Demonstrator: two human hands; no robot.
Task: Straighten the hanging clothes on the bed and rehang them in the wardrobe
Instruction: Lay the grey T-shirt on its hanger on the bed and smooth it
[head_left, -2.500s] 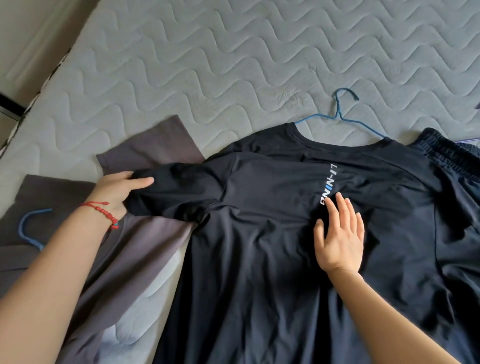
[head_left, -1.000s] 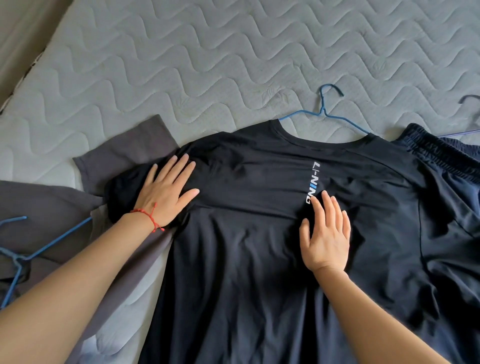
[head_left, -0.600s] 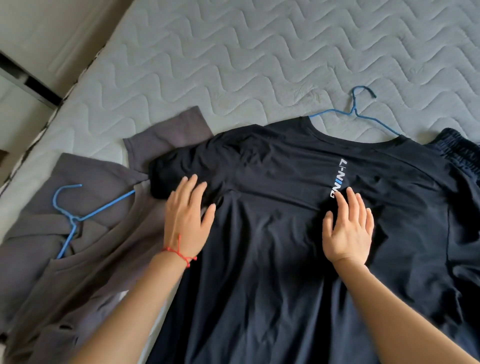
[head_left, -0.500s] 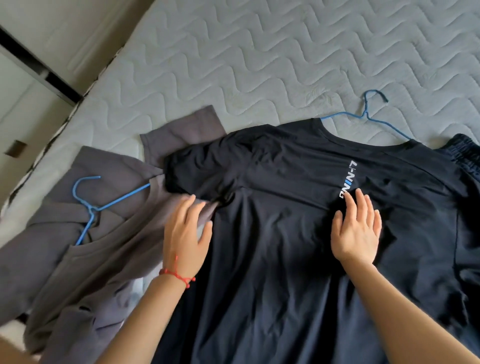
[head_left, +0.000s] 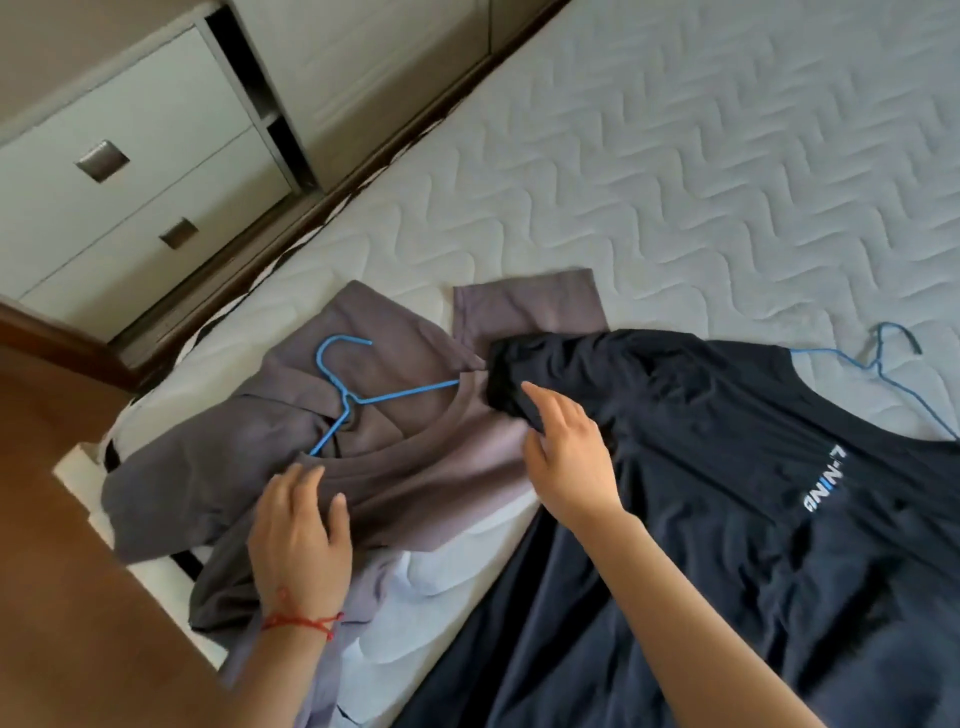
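Grey shirt (head_left: 426, 467) on blue hanger (head_left: 358, 400)

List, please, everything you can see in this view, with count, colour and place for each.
grey shirt: 1, grey, crumpled at the mattress's left edge, on a hanger
dark shirt: 1, navy with white lettering, spread on the right, sleeve overlapping the grey one
hangers: 2, blue wire, one in each shirt's neck
mattress: 1, pale quilted, under everything
drawers: 2, white, upper left
left hand: open, on the grey shirt, red string at its wrist
right hand: open, at the dark sleeve
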